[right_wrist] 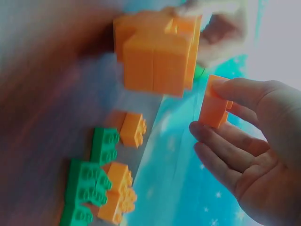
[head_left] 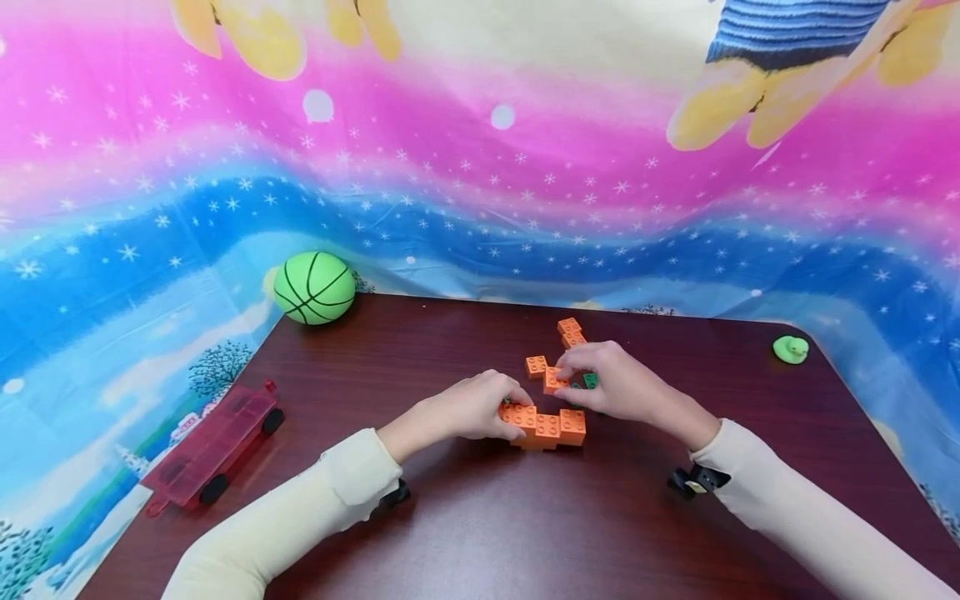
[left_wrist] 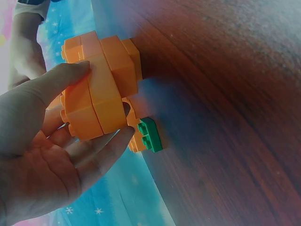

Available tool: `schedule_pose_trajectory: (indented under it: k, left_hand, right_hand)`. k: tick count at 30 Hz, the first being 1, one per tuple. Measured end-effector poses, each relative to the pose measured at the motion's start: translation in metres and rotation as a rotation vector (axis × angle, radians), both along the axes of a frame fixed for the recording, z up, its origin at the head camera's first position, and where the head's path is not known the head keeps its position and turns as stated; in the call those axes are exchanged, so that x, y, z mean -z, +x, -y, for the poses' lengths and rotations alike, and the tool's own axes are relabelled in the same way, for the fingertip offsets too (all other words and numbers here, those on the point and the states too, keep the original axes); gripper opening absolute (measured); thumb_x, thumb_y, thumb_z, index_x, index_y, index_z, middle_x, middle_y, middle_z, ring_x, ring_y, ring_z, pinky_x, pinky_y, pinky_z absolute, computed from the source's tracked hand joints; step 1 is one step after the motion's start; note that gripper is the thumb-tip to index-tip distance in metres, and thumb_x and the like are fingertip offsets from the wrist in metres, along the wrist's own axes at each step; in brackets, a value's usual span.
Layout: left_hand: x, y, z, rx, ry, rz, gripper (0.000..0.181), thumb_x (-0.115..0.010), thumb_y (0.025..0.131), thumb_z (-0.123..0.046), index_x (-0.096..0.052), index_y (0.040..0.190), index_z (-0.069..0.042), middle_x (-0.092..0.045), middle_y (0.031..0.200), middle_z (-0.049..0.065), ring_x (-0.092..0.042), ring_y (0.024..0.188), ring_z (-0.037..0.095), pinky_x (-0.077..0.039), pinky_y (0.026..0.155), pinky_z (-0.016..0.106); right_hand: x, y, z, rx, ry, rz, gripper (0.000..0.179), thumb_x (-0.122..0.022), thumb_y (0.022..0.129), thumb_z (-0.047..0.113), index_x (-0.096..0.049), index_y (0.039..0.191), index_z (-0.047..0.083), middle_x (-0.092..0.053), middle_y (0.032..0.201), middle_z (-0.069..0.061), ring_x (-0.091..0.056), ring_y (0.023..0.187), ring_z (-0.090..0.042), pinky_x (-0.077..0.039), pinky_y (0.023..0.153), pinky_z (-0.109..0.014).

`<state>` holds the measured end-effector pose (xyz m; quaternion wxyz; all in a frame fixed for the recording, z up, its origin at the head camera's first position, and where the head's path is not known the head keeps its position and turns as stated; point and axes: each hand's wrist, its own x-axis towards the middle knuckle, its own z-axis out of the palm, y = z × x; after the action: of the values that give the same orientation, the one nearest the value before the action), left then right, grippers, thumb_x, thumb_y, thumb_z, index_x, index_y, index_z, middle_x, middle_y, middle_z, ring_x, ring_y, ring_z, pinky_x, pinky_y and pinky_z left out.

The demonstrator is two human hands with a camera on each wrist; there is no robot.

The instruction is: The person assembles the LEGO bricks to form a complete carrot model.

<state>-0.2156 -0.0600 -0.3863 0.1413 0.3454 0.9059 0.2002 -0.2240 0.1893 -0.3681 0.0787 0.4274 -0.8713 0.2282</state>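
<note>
While the left hand (head_left: 480, 406) is clamped on an orange brick assembly (head_left: 548, 427), thumb on one side and fingers on the other, the right hand (head_left: 618, 382) pinches a single orange brick (head_left: 553, 381) between thumb and fingers. The assembly lies at the left hand's fingertips, to its right; the pinched brick is near it but separate. Just left of the right hand's fingertips sits a loose orange brick (head_left: 536, 366); joined orange bricks (head_left: 570, 330) lie beyond them. Green bricks (right_wrist: 81, 181), partly hidden by the right hand in the head view, rest on the table (head_left: 480, 533) near these. Well left of the left hand stands a red wheeled toy (head_left: 213, 446); a green ball (head_left: 314, 288) lies beyond, leftward. Well right of the right hand is a green toy duck (head_left: 791, 349).
</note>
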Motion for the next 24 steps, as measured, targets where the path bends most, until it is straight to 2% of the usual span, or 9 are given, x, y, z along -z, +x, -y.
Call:
schedule_pose_trajectory:
  k: [5, 9, 16, 24]
  left_hand:
    - [0.001, 0.0, 0.0, -0.007, -0.004, -0.003, 0.039, -0.081, 0.089, -0.031, -0.075, 0.125, -0.017, -0.074, 0.12, -0.003, -0.064, 0.106, 0.01, -0.054, 0.089, 0.031]
    - [0.002, 0.0, 0.0, -0.008, -0.001, -0.001, 0.039, -0.081, 0.089, -0.031, -0.075, 0.125, -0.017, -0.074, 0.115, -0.003, -0.062, 0.097, 0.008, -0.051, 0.081, 0.027]
    - [0.001, 0.0, 0.0, -0.004, 0.004, -0.006, 0.039, -0.081, 0.089, -0.031, -0.075, 0.125, -0.017, -0.074, 0.118, -0.002, -0.061, 0.098, 0.008, -0.05, 0.08, 0.026]
    - [0.001, 0.001, 0.001, 0.001, 0.01, -0.017, 0.037, -0.081, 0.088, -0.029, -0.076, 0.123, -0.019, -0.074, 0.12, -0.004, -0.063, 0.103, 0.009, -0.052, 0.085, 0.027]
  right_hand:
    - [0.006, 0.012, 0.004, -0.035, -0.005, 0.063, 0.01, -0.083, 0.087, 0.019, -0.076, 0.093, 0.02, -0.074, 0.098, 0.006, -0.057, 0.076, -0.002, -0.054, 0.068, -0.026]
    - [0.009, 0.019, 0.006, -0.018, 0.009, 0.107, 0.009, -0.083, 0.088, 0.019, -0.075, 0.093, 0.021, -0.076, 0.104, 0.003, -0.063, 0.081, -0.007, -0.057, 0.072, -0.029]
    - [0.01, 0.02, 0.007, -0.004, 0.02, 0.155, 0.013, -0.083, 0.088, 0.019, -0.071, 0.093, 0.019, -0.074, 0.088, 0.01, -0.063, 0.072, -0.015, -0.056, 0.068, -0.031]
    - [0.014, 0.024, 0.012, -0.013, 0.07, 0.197, 0.011, -0.081, 0.09, 0.02, -0.07, 0.091, 0.019, -0.066, 0.083, 0.011, -0.058, 0.069, -0.017, -0.046, 0.064, -0.02]
